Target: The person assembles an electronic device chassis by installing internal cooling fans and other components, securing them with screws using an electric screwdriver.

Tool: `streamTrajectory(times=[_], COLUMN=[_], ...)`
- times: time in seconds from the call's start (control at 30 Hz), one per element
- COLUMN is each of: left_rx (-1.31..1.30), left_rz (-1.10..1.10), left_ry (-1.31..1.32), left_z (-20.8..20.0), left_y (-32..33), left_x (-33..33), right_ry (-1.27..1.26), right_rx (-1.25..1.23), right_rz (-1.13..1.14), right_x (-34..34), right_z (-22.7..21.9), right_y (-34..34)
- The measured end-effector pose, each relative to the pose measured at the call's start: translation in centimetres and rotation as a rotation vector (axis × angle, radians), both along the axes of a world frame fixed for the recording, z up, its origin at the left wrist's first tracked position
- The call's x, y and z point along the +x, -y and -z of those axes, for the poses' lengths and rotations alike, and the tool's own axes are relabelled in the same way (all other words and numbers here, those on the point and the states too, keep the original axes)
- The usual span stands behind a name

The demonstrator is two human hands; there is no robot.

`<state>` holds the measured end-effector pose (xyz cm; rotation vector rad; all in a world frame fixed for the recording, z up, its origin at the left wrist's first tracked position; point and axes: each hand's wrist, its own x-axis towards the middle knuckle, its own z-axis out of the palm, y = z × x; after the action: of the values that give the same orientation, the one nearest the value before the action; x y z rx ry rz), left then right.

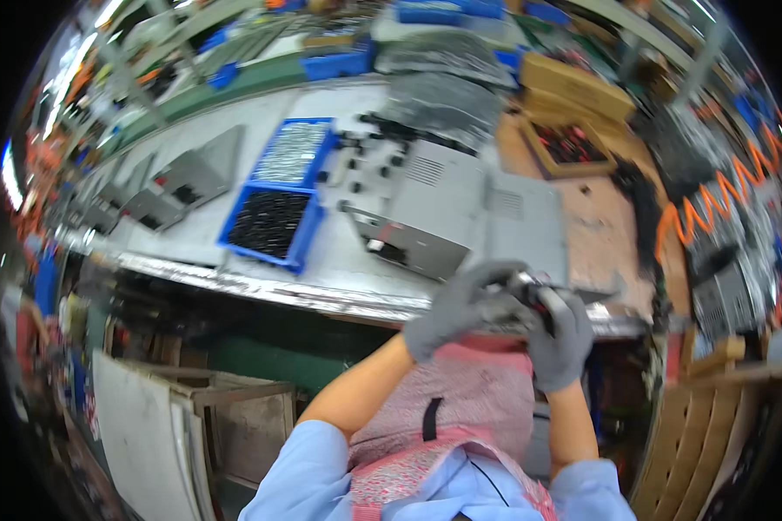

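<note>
My left hand (460, 306), in a grey glove, is closed with its fingers bent toward the other hand. My right hand (563, 346), gloved alike, is closed too. Between them, over the table's front edge, they grip a small dark part with shiny bits (534, 291). It is blurred and half covered by fingers, so its kind does not show. A thin grey flat piece (593, 295) sticks out beyond my right fingers. Just past my hands sit a grey metal case (439, 195) with vent slots and, beside it, a flat grey vented panel (526, 221).
Blue bins hold silvery pieces (293, 152) and black pieces (268, 224). Several grey metal housings (202, 174) stand at left. Small black parts (354, 165) lie behind the case. A cardboard box (569, 143) is at back right. An orange coiled hose (712, 208) hangs at right.
</note>
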<state>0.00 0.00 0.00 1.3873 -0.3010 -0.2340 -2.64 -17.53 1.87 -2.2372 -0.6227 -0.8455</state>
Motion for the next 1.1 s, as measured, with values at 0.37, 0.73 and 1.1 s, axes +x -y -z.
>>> streamTrajectory(times=[0.37,0.73,1.1], left_rx=[0.196,0.159,0.031], left_rz=[-0.257,-0.290,-0.414], left_ry=[0.358,0.200,0.252], left_z=[-0.5,-1.3,2.6], left_y=[4.4,4.6,2.2], left_x=[0.6,1.2,-1.7], right_ry=[0.175,-0.024,-0.034], right_rx=[-0.151,-0.051,0.234], right_rz=[0.268,0.328,0.102], right_x=[0.0,1.7,-1.2], right_z=[-2.1,-2.3,-2.9], right_y=[2.1,1.5,0.1])
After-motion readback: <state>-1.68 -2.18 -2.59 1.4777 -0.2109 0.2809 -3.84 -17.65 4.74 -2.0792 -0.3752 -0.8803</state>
